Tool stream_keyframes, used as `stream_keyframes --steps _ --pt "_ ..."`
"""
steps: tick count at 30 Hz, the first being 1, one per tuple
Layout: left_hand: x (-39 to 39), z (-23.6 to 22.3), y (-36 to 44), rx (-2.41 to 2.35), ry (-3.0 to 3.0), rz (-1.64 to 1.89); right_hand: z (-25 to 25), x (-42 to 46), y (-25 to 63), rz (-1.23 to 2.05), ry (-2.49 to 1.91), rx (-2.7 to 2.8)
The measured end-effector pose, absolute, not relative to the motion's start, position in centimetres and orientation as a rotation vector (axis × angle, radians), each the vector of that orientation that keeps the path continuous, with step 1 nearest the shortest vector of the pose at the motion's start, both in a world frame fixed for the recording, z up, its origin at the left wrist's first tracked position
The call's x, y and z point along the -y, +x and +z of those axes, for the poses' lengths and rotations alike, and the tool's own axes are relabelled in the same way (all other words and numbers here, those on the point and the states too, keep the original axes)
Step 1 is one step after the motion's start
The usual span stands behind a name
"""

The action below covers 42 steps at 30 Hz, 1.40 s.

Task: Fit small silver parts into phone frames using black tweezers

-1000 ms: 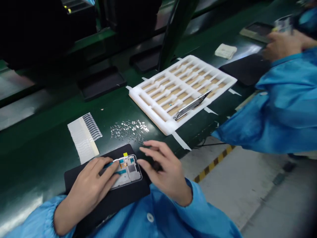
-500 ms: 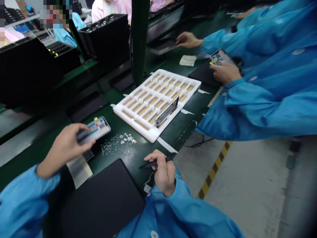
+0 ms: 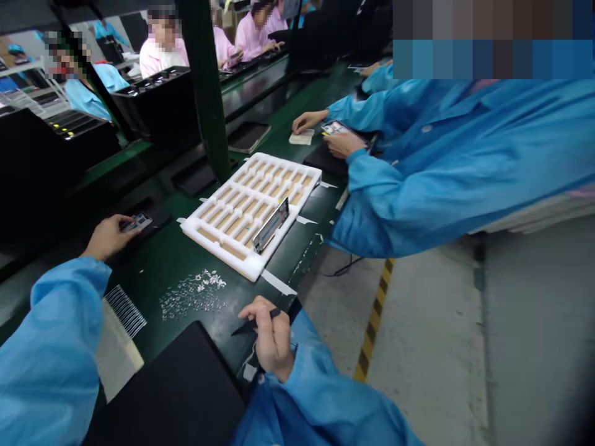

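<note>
At the left, my left hand (image 3: 109,236) grips an opened phone body (image 3: 142,221) by its near end, thumb and fingers round it, at a dark tray (image 3: 155,228). Whether the phone rests on the tray I cannot tell. My right hand (image 3: 273,341) is closed round slim black tweezers (image 3: 242,329), tip pointing left above the green bench. Small shiny metal pieces (image 3: 193,296) lie scattered between my hands. Another phone body (image 3: 271,226) stands on edge in a slot of the white foam tray (image 3: 255,270).
A black pad (image 3: 171,390) lies before me, beside a card with thin strips (image 3: 125,310). A green post (image 3: 203,87) rises behind the foam tray. To the right, a co-worker's hand (image 3: 346,144) holds a phone body; the other hand (image 3: 307,121) touches a pale pad.
My left hand has carried the phone body away from me to the dark tray. My right hand keeps the tweezers. The co-worker's far hand has come to the pale pad. The view has shifted.
</note>
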<state>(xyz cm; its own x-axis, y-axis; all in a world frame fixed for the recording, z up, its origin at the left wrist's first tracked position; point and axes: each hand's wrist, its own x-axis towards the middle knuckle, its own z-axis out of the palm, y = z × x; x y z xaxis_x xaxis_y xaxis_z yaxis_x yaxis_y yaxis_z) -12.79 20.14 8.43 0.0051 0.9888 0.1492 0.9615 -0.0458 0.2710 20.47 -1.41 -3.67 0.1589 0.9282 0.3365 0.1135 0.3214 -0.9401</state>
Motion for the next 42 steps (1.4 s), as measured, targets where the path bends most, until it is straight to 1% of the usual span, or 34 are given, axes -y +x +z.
stream_keyframes --steps 2,4,7,9,11,14,17,21,25,28,31,35,38,42 --pt "-19.7 8.7 -8.1 -2.008 2.208 0.53 -4.0 1.4 20.4 0.847 -1.111 1.261" --pt "-19.1 8.5 -2.0 -1.795 2.289 0.557 -4.3 1.3 20.4 0.91 -1.127 1.237" --pt "-18.0 7.8 7.4 -1.492 2.371 0.533 -4.6 1.0 20.6 0.963 -1.139 1.211" --pt "-17.5 7.1 12.2 -1.411 2.403 0.521 -4.7 0.8 20.7 0.971 -1.149 1.193" --pt "-17.2 6.4 15.3 -1.411 2.427 0.525 -4.9 0.6 20.8 0.972 -1.163 1.18" --pt "-17.1 5.8 17.1 -1.461 2.443 0.531 -5.2 0.5 20.9 0.974 -1.17 1.172" --pt "-17.2 6.4 16.8 -1.48 2.456 0.56 -5.3 0.5 20.9 0.984 -1.156 1.165" --pt "-15.6 9.2 13.9 -1.484 2.48 0.699 -4.9 0.5 21.0 1.005 -1.13 1.119" --pt "-10.4 12.4 8.1 -1.402 2.478 1.029 -4.0 0.2 21.1 1.044 -1.137 1.057" --pt "-4.8 13.2 3.0 -1.394 2.471 0.99 -3.2 -0.2 21.5 1.126 -1.12 0.972" --pt "0.8 12.0 -1.3 -1.412 2.427 0.795 -2.7 -0.7 21.9 1.201 -1.107 0.923" --pt "6.5 9.1 -4.7 -1.457 2.341 0.589 -2.3 -1.2 22.3 1.185 -1.12 0.967" --pt "8.9 7.4 -5.8 -1.512 2.31 0.53 -2.1 -1.5 22.0 1.175 -1.141 1.048" --pt "10.0 6.1 -6.1 -1.523 2.324 0.509 -2.3 -1.4 21.3 1.141 -1.216 1.15"
